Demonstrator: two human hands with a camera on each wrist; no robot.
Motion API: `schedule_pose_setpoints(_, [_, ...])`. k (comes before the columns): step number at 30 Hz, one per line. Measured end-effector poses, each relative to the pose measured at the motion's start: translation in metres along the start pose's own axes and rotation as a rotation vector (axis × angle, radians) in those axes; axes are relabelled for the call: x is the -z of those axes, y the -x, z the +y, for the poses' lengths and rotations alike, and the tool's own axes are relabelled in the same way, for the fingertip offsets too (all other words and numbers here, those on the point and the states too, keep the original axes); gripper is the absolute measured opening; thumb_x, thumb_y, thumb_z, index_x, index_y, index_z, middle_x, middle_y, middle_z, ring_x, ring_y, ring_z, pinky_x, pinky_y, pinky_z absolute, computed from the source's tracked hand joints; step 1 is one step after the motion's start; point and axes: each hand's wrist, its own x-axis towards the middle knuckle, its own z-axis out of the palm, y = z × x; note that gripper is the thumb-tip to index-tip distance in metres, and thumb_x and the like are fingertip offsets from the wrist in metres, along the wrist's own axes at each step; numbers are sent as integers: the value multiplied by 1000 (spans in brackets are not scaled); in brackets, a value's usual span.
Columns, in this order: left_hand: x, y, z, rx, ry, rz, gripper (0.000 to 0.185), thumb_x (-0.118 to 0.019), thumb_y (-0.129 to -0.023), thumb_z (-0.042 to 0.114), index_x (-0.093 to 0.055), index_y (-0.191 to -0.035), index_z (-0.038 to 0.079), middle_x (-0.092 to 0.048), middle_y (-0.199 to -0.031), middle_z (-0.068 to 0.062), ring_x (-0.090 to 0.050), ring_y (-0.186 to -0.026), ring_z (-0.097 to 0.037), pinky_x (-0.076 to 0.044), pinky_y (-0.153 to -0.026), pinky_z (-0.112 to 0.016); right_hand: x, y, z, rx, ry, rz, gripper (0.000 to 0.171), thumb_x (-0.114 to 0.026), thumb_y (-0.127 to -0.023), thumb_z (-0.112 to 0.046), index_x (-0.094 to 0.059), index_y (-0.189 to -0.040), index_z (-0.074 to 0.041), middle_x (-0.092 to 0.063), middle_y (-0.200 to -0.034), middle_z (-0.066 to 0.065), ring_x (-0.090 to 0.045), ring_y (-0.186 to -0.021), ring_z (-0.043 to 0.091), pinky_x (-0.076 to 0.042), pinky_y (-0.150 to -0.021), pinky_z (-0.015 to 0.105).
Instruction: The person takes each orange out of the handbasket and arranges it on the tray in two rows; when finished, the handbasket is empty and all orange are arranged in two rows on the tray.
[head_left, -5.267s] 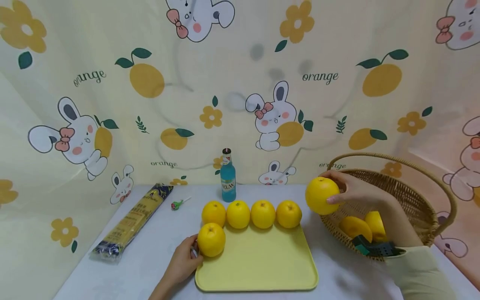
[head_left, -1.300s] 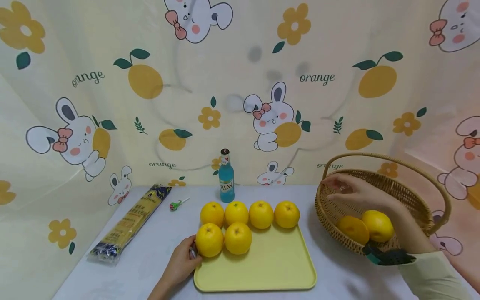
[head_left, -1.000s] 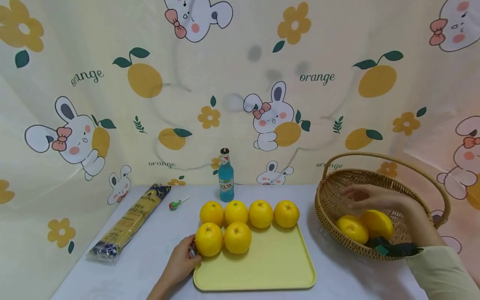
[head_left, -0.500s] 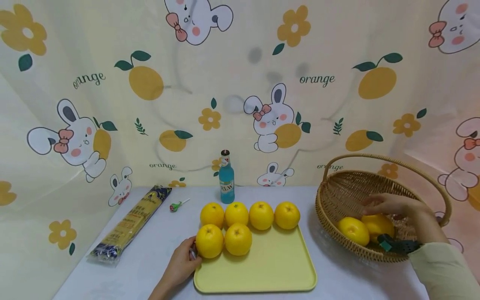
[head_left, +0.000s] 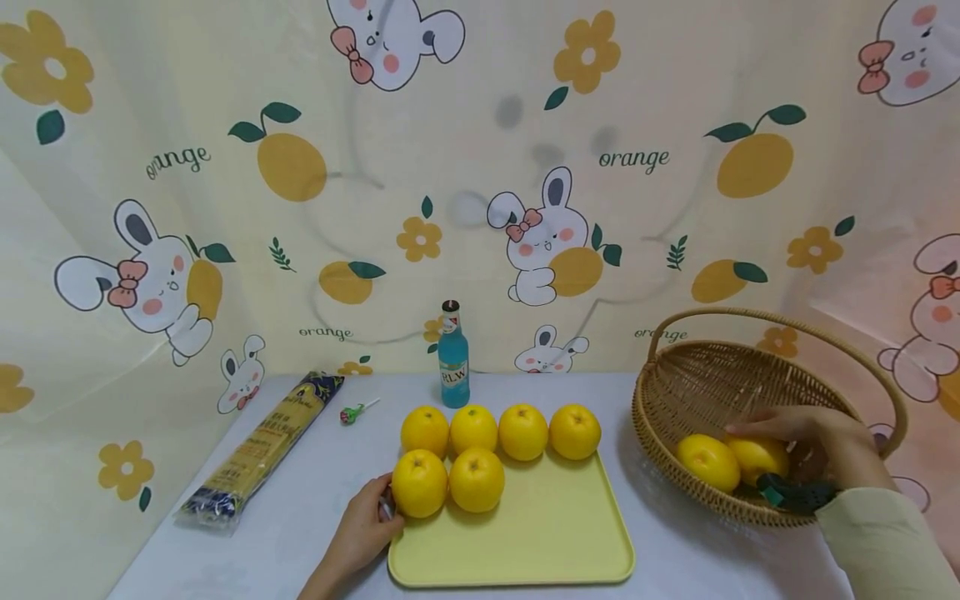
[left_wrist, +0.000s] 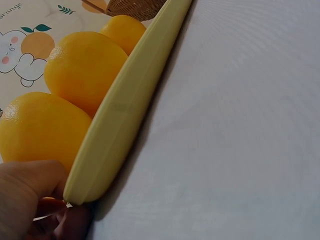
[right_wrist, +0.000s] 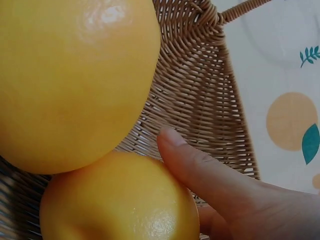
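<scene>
A pale yellow tray (head_left: 547, 533) lies on the table with several yellow oranges (head_left: 476, 479) in two rows at its far end. My left hand (head_left: 384, 504) pinches the tray's near left corner; in the left wrist view the thumb (left_wrist: 30, 180) lies on the rim (left_wrist: 130, 100) with fingers under it. My right hand (head_left: 780, 433) is inside the wicker basket (head_left: 705, 383), its fingers curled over one orange (head_left: 759, 458). A second orange (head_left: 708, 462) lies beside it. In the right wrist view the thumb (right_wrist: 200, 170) presses the lower orange (right_wrist: 120, 200).
A blue bottle (head_left: 453, 357) stands behind the tray. A lollipop (head_left: 352, 411) and a long packet of noodles (head_left: 258, 450) lie at the left. The basket's tall handle (head_left: 772, 317) arches over my right hand. A printed cloth hangs behind the table.
My right hand set an orange in the tray's front row, went back over the basket rim, and sank down onto an orange inside. The left hand has kept its hold on the tray corner.
</scene>
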Motion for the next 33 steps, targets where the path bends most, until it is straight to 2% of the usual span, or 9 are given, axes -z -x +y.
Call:
schedule_pose_setpoints(3, [0, -1, -1, -5, -2, -1, 57, -62, -64, 5, -45, -118, 0, -48, -86, -4, -42, -59, -9, -38, -48, -20, 0, 0, 0, 0, -22, -6, 71, -48, -80, -49, -30, -128, 1, -48, -96, 15, -50, -79, 26, -47, -66, 41])
schedule_pose_setpoints(9, [2, -4, -1, -13, -37, 21, 57, -61, -64, 7, -45, -118, 1, -48, -86, -3, -43, -60, -9, -39, -49, -20, 3, -3, -3, 125, 40, 5, 65, -53, -81, -37, -28, -125, 3, -45, -103, 19, -49, -81, 25, -47, -64, 41])
schedule_pose_setpoints(12, [3, -4, 0, 3, -39, 23, 58, -61, -64, 7, -44, -119, 0, -48, -87, -4, -43, -60, -10, -39, -49, -20, 6, -5, -8, 218, 95, 53, 67, -57, -79, -32, -26, -123, 8, -43, -104, 21, -49, -80, 24, -47, -61, 39])
schedule_pose_setpoints(15, [4, -4, 0, 7, -34, 18, 58, -61, -64, 7, -44, -119, 1, -49, -87, -3, -43, -60, -10, -39, -49, -20, 9, -5, -17, 325, 166, 143, 67, -59, -77, -30, -28, -120, 12, -45, -101, 19, -49, -79, 22, -47, -59, 35])
schedule_pose_setpoints(18, [3, -4, 0, -2, -34, 22, 58, -61, -64, 8, -45, -119, 2, -49, -87, -3, -43, -59, -9, -38, -49, -20, 10, -1, -29, 431, 240, 247, 62, -59, -77, -31, -33, -120, 5, -49, -102, 15, -49, -81, 21, -44, -63, 33])
schedule_pose_setpoints(21, [2, -5, -1, -5, -32, 19, 58, -61, -64, 8, -45, -119, 1, -49, -87, -3, -43, -59, -9, -38, -49, -20, 6, 6, -44, 502, 237, 297, 56, -59, -78, -32, -35, -123, -9, -48, -108, 11, -47, -88, 21, -40, -69, 34])
schedule_pose_setpoints(25, [1, -4, -1, 5, -28, 10, 58, -61, -64, 7, -44, -119, 0, -49, -87, -3, -43, -59, -10, -38, -49, -20, -4, 13, -64, 576, 200, 314, 63, -63, -75, -30, -30, -128, -19, -45, -112, 7, -47, -89, 22, -39, -70, 35])
schedule_pose_setpoints(30, [0, -3, 0, 19, -26, 1, 59, -61, -64, 7, -43, -120, 0, -49, -88, -4, -43, -60, -10, -38, -49, -21, -17, 16, -89, 720, 238, 348, 69, -70, -69, -28, -33, -127, -23, -45, -113, -1, -49, -87, 19, -41, -69, 35])
schedule_pose_setpoints(33, [0, -2, 0, 36, -21, -4, 59, -61, -64, 6, -43, -120, 0, -48, -88, -4, -43, -60, -10, -38, -49, -21, -28, 17, -100, 802, 212, 325, 72, -73, -66, -27, -33, -126, -24, -45, -113, -3, -50, -87, 18, -43, -69, 34])
